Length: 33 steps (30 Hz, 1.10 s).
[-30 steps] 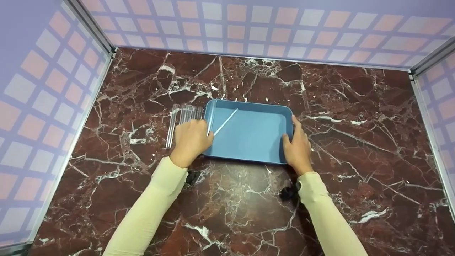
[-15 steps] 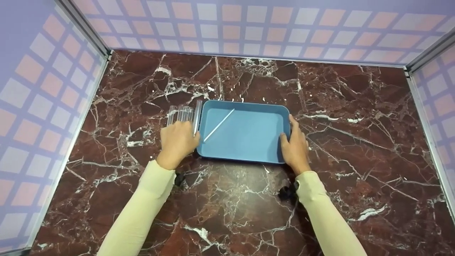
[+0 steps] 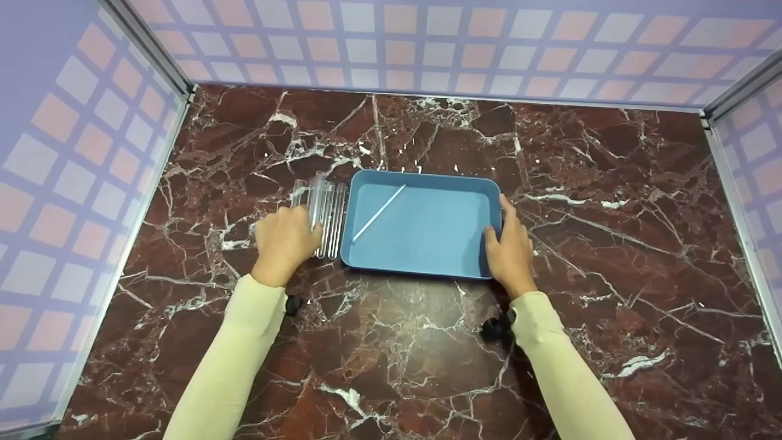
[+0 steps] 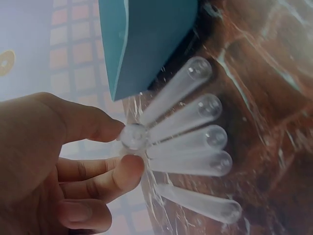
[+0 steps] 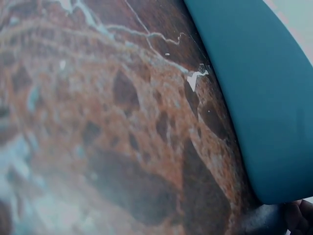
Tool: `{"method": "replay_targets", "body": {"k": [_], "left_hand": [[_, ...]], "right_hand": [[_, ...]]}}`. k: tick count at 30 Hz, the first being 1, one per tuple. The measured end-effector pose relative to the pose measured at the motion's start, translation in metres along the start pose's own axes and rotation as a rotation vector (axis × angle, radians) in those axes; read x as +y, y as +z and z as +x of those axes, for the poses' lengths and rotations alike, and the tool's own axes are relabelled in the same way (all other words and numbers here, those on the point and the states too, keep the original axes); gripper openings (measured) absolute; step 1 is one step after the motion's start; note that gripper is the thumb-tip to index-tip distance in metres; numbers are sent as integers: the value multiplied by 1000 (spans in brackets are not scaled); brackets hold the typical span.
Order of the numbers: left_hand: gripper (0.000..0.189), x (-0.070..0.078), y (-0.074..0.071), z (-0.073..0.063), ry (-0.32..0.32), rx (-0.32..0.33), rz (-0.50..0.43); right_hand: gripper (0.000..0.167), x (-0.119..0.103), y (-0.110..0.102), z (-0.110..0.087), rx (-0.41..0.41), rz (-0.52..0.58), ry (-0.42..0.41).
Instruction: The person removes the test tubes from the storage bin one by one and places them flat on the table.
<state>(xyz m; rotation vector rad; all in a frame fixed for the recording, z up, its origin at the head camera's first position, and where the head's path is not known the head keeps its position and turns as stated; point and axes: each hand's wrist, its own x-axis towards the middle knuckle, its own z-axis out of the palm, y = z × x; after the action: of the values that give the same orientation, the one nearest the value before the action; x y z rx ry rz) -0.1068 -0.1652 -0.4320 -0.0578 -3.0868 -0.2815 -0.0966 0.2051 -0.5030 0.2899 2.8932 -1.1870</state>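
My left hand [image 3: 282, 243] pinches a clear test tube [image 3: 317, 194] between thumb and fingertips, its rounded end [image 4: 133, 137] facing the left wrist camera. This tube overlaps several other clear test tubes [image 3: 336, 226], which lie side by side on the table just left of the blue tray [image 3: 427, 229]. My right hand [image 3: 512, 253] grips the tray's right side, thumb over the rim and fingers along the outer wall. In the right wrist view, only a bit of that hand [image 5: 296, 218] shows beneath the tray's corner. A thin white stick [image 3: 379, 214] lies slanted inside the tray.
The table [image 3: 617, 256] has a dark red marbled top with white veins. Small white flecks [image 3: 420, 169] are scattered behind the tray. Checked panels [image 3: 427, 52] in metal frames stand along the back and both sides.
The left hand has moved left with its test tube, from the tray's left wall to over the row of tubes. The right hand keeps its grip on the tray.
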Motion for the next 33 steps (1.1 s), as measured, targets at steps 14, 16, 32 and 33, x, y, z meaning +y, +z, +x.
{"method": "replay_targets", "body": {"k": [14, 16, 32, 33], "left_hand": [[37, -13, 6, 1, -29, -14, 1], [37, -15, 7, 1, -37, -14, -2], [36, -26, 17, 4, -50, 32, 28], [37, -26, 17, 5, -52, 27, 30]], "right_hand": [[68, 0, -2, 0, -15, -6, -1], [68, 1, -2, 0, -14, -2, 0], [67, 1, -1, 0, -11, 9, -1], [68, 1, -1, -1, -11, 10, 1]]}}
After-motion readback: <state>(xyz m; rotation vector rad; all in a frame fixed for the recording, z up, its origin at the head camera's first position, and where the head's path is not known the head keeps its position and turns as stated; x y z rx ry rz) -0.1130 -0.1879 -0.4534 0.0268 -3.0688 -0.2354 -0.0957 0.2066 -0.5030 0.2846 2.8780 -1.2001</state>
